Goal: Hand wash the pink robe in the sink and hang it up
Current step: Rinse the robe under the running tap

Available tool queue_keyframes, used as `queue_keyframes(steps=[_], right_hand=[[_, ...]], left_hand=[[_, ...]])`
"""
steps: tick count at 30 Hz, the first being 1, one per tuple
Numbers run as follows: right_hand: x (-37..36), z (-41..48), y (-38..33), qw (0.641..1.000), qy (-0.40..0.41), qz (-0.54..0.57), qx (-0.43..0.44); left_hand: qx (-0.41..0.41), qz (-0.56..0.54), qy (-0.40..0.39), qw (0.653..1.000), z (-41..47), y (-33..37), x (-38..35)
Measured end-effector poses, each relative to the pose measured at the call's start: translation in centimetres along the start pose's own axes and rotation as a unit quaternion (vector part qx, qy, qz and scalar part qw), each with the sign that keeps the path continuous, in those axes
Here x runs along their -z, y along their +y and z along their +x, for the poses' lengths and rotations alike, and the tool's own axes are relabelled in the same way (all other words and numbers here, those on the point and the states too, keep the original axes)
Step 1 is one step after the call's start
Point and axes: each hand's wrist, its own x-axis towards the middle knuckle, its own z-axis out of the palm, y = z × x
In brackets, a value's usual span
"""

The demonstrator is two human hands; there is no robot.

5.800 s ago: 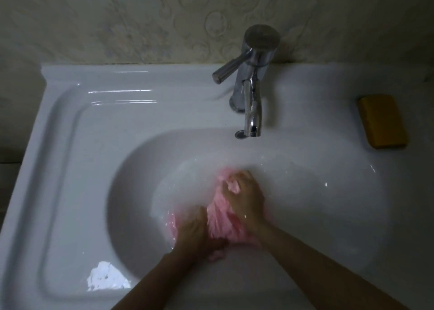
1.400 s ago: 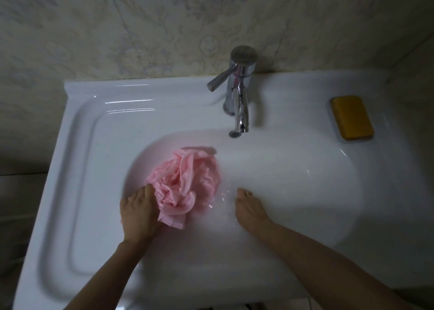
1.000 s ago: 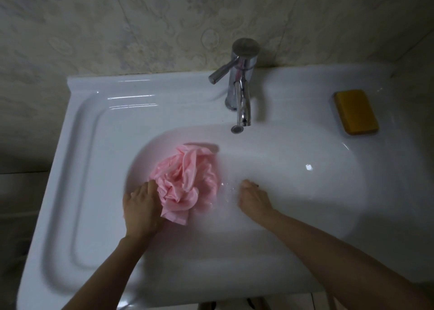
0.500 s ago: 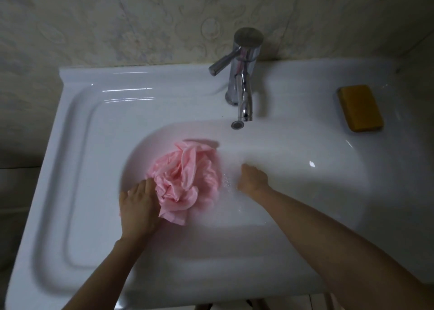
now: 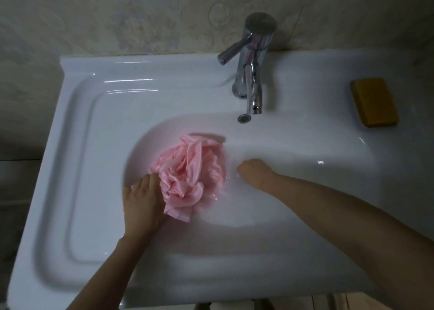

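The wet pink robe (image 5: pixel 190 168) lies bunched against the left slope of the white sink (image 5: pixel 94 145), partly above the cloudy water. My left hand (image 5: pixel 142 201) presses flat against the bundle's lower left edge, fingers fairly straight on the fabric. To the right of the robe, my right hand (image 5: pixel 254 173) dips into the water, apart from the cloth. Its fingers are under the water and hidden.
A chrome faucet (image 5: pixel 252 75) stands at the back, spout over the basin, with no water running. A yellow bar (image 5: pixel 374 102) lies on the right ledge. The sink's left side is a flat recessed shelf. A patterned wall rises behind.
Earlier both hands kneaded the robe in the water; it now sits up on the left slope. In the last second my right hand moved forward and deeper into the water, while the left stayed on the robe.
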Motion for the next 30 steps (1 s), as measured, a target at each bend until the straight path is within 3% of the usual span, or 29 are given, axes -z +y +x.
queue_keyframes(steps=[4, 8, 12, 22, 25, 30], right_hand=[[-0.6, -0.4, 0.2, 0.995, 0.014, -0.073, 0.069], [-1.2, -1.0, 0.4, 0.996, 0.076, 0.026, 0.033], [-2.4, -2.2, 1.3, 0.986, 0.042, 0.158, 0.034], [-4.1, -3.6, 1.3, 0.964, 0.160, 0.208, 0.047], [-4.3, -3.5, 1.2, 0.966, 0.148, 0.202, 0.068], [-4.4, -3.6, 1.0, 0.958, 0.170, 0.227, 0.033]], left_hand=[[-0.001, 0.005, 0.003, 1.000, 0.1, 0.1, 0.0], [0.003, 0.001, 0.009, 1.000, 0.1, 0.3, 0.3], [0.003, 0.002, -0.001, 1.000, 0.0, 0.2, 0.0], [0.003, -0.001, -0.029, 1.000, 0.0, 0.1, 0.0], [-0.006, -0.008, -0.015, 1.000, -0.1, 0.2, 0.1], [-0.001, 0.003, -0.014, 1.000, 0.0, 0.1, -0.1]])
